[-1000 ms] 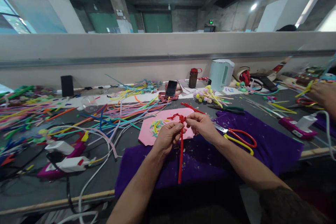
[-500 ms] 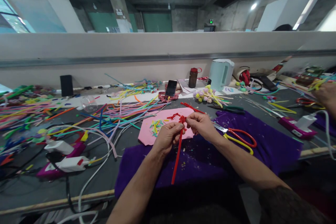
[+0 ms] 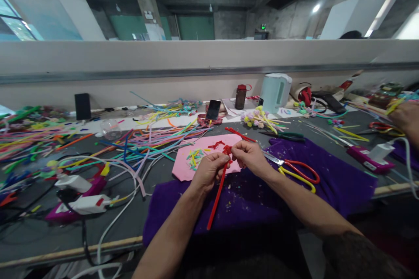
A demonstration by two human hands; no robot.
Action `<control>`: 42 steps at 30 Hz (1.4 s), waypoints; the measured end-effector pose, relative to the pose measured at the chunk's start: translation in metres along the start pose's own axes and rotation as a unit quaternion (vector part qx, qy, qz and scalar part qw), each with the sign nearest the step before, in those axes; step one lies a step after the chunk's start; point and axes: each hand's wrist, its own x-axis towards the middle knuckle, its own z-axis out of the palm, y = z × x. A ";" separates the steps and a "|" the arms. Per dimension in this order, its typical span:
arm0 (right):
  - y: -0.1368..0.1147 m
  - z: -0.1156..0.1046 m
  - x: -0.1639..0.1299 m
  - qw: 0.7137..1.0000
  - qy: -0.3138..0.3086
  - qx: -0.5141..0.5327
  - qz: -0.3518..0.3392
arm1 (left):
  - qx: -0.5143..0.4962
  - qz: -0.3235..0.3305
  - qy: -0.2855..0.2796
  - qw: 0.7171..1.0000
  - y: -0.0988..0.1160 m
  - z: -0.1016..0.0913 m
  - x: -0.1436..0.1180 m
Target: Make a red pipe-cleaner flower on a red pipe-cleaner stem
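Note:
Between my hands is a bunched red pipe cleaner piece (image 3: pixel 217 202), its long straight tail hanging down over the purple cloth. My left hand (image 3: pixel 211 169) pinches it just under the bunched top. From the other side, the closed fingertips of my right hand (image 3: pixel 249 156) grip that curled top; the fingers partly hide it. Beneath my hands lies a pink sheet (image 3: pixel 181 163) with short yellow and teal pieces (image 3: pixel 195 159) and small red pieces (image 3: pixel 216 144) on it. Scissors (image 3: pixel 296 172) with red and yellow handles rest beside my right forearm.
A purple cloth (image 3: pixel 340 178) covers the table front. Many pipe cleaners (image 3: pixel 163 133), white cables and power strips (image 3: pixel 81 205) spread leftward. Behind stand a phone (image 3: pixel 213 110), a bottle (image 3: pixel 240 97) and a kettle (image 3: pixel 275 91). Another person's hand (image 3: pixel 407 117) is at far right.
The red pipe cleaner's hanging tail has swung slightly left. Both my hands keep nearly the same place and grip.

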 end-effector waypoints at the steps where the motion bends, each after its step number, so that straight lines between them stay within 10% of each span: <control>1: 0.000 0.000 0.000 1.000 0.000 0.001 -0.002 | 0.002 0.001 0.000 1.000 0.000 0.000 0.000; 24: -0.002 -0.005 0.001 1.000 0.014 -0.004 -0.021 | -0.167 -0.034 -0.039 0.985 0.008 -0.009 0.001; 36: 0.001 0.005 -0.005 0.994 -0.096 -0.043 0.013 | -0.090 0.018 0.001 0.996 0.002 -0.007 0.002; 42: -0.004 0.004 -0.005 0.998 -0.042 -0.037 -0.003 | -0.070 0.021 0.022 0.997 0.001 -0.003 0.002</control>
